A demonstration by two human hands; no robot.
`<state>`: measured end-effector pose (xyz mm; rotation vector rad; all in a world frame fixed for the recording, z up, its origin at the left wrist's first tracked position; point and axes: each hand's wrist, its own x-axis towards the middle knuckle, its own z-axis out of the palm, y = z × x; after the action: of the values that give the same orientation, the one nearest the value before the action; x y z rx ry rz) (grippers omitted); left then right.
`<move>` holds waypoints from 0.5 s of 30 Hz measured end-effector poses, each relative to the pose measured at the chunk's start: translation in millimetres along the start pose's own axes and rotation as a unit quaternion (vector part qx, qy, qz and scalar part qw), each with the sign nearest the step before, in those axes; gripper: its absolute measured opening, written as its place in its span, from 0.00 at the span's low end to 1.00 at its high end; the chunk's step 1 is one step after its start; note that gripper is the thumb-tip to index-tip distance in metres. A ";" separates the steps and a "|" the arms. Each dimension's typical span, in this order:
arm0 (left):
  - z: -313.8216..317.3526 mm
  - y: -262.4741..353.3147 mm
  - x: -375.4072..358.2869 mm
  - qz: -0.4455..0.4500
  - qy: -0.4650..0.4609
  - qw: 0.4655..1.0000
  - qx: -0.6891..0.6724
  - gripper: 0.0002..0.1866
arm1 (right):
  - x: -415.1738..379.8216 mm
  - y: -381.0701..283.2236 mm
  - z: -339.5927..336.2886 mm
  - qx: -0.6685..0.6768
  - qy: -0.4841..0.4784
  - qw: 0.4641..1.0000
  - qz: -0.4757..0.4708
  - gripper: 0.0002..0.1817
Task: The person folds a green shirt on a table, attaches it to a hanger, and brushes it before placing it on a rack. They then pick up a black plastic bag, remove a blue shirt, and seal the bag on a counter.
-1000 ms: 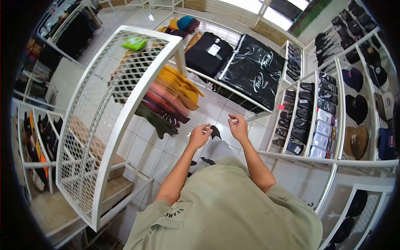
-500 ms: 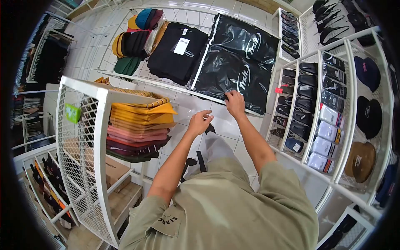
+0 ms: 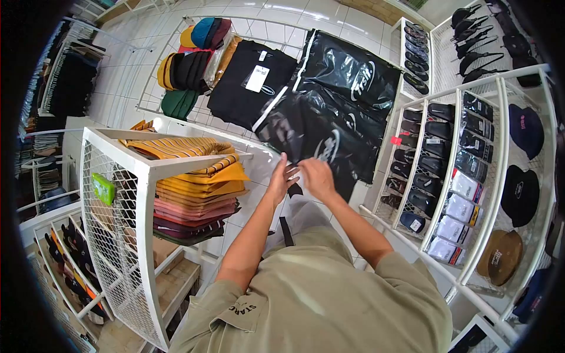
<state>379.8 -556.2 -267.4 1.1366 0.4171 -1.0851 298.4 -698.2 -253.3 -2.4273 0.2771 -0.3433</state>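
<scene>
A black packaged garment (image 3: 336, 143) in shiny plastic with white lettering hangs toward me over the front edge of the display table, tilted and slightly blurred. My right hand (image 3: 318, 178) is closed on its near edge. Just left of it is my left hand (image 3: 281, 181), palm turned inward and fingers apart, with the thumb tip right at the package's edge. More black packages (image 3: 353, 76) of the same kind lie behind on the table. Beside them is a stack of folded black shirts (image 3: 250, 85) with a white tag (image 3: 257, 78) on top.
Caps (image 3: 191, 65) in several colours sit at the table's far left. A white mesh rack (image 3: 149, 235) with a pile of folded coloured clothes (image 3: 200, 197) stands close on my left. To the right, a white shelf unit (image 3: 465, 276) holds sandals (image 3: 434, 147), packaged goods (image 3: 462, 209) and bucket hats (image 3: 521, 194).
My right hand has taken hold of the front black package and drawn it toward me, lifting and tilting it. My left hand has moved slightly, now beside the package's edge.
</scene>
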 end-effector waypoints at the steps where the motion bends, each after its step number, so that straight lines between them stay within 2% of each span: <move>1: -11.7 -4.2 10.3 -0.007 -0.009 0.999 -0.049 0.38 | 2.9 -18.1 -7.2 0.041 -0.010 0.999 -0.010 0.07; 3: -9.9 -5.2 10.6 0.006 0.001 0.997 -0.077 0.34 | 15.3 -24.2 -9.6 0.038 -0.002 0.998 0.051 0.12; 4: -8.5 -8.0 11.1 0.040 0.051 0.995 -0.079 0.27 | 22.3 -10.1 -2.7 0.028 0.031 0.996 0.084 0.14; 5: -13.4 -12.5 14.2 0.042 0.053 0.994 -0.080 0.27 | 31.7 7.4 4.3 0.019 0.064 0.991 0.117 0.16; 7: -35.6 -35.2 34.7 0.050 0.117 0.992 0.009 0.28 | 45.5 49.3 10.8 -0.060 0.056 0.981 0.178 0.26; 9: -37.4 -39.7 36.7 0.045 0.142 0.989 -0.005 0.28 | 53.9 90.1 19.4 -0.179 0.101 0.966 0.156 0.31; 11: -31.9 -32.7 27.7 0.049 0.153 0.987 0.016 0.28 | 66.5 98.3 -0.2 -0.148 -0.046 0.963 0.220 0.33; 12: -31.4 -32.1 26.7 0.055 0.155 0.986 0.013 0.28 | 65.8 112.6 2.4 -0.147 -0.054 0.973 0.168 0.32; 14: -32.0 -32.9 21.5 0.061 0.192 0.974 0.100 0.30 | 64.7 115.9 -0.4 -0.075 -0.101 0.976 0.176 0.28; 15: -31.6 -31.4 17.6 0.070 0.196 0.974 0.093 0.30 | 61.6 119.6 2.5 -0.055 -0.126 0.972 0.189 0.26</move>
<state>368.5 -537.3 -310.0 1.5325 0.5424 -0.7863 344.1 -804.9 -321.3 -2.4248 0.6454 0.1514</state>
